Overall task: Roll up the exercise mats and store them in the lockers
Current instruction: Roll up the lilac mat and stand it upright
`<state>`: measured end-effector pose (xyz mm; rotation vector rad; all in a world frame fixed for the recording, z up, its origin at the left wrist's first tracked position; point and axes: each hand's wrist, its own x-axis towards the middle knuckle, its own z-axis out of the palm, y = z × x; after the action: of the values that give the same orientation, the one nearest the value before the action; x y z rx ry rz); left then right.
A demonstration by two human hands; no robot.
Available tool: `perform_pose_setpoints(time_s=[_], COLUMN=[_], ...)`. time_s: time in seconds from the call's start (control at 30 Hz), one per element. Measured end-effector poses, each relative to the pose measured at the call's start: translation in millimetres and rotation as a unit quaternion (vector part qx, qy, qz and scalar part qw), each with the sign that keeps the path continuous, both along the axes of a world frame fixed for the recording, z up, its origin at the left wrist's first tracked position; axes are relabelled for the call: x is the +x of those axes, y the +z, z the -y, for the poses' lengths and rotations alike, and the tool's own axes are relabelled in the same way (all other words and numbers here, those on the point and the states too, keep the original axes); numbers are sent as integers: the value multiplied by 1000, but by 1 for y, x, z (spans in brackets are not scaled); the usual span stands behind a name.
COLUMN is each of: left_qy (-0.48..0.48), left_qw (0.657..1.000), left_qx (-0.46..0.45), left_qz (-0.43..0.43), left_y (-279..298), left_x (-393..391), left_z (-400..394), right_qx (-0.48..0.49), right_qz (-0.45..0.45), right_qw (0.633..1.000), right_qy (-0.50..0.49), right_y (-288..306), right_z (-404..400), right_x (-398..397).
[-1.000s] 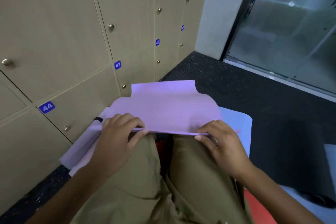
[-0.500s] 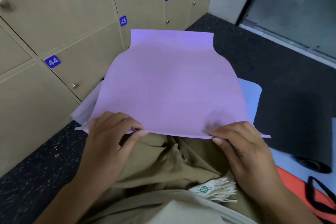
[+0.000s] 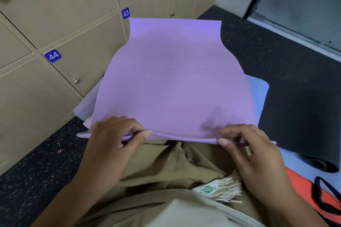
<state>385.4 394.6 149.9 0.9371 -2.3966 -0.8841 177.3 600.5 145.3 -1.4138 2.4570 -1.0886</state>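
A purple exercise mat (image 3: 173, 83) lies stretched out in front of my knees, its far end near the lockers (image 3: 73, 29). My left hand (image 3: 114, 140) pinches the mat's near edge on the left, fingers on top and thumb underneath. My right hand (image 3: 247, 149) pinches the same edge on the right. The near edge is lifted slightly above my lap. A light blue mat (image 3: 258, 90) lies flat under the purple one. The lockers' doors, numbered 42, 43 and 44, are closed.
A dark grey mat (image 3: 302, 121) lies partly rolled on the right, with an orange mat (image 3: 313, 190) and a black strap (image 3: 324, 195) beside it. Black speckled flooring (image 3: 36, 167) spreads left and ahead. A glass wall (image 3: 304, 0) stands at the far right.
My view has tilted down and moved closer to the mat. The purple mat now lies spread out flatter and longer. Both hands keep their pinch on its near edge.
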Motion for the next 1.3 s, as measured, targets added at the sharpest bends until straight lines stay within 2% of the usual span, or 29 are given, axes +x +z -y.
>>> perform_pose_setpoints(time_s=[0.13,0.27,0.37,0.47,0.6,0.73,0.97,1.17,1.3], left_qy=[21,15,15,3,-52,-135,-179,-161,-166], left_qw=[994,993,997,1000,995,977,964,961,964], left_qx=[104,114,75,29,-78,-165,-193,-222,-208], left_qz=[-5,-3,-11,-4,25,4,22,19,14], left_y=[-3,-7,-7,-12,-20,-25,-25,-28,-28], left_x=[-10,-15,-20,-22,-21,-16,-14,-15,-15], left_z=[11,23,27,30,34,44,47,43,44], right_qx=[15,14,2,-15,-42,-59,-27,-6,-12], right_qz=[87,84,71,11,-89,-106,-181,-197,-227], right_qw=[996,996,997,1000,995,993,976,972,962], right_qy=[1,8,3,-11,-15,-3,120,128,150], right_y=[8,9,4,-5,-15,-16,-23,-24,-26], right_z=[11,21,26,29,30,34,30,34,34], right_x=[-7,-18,-25,-28,-29,-34,-44,-43,-44])
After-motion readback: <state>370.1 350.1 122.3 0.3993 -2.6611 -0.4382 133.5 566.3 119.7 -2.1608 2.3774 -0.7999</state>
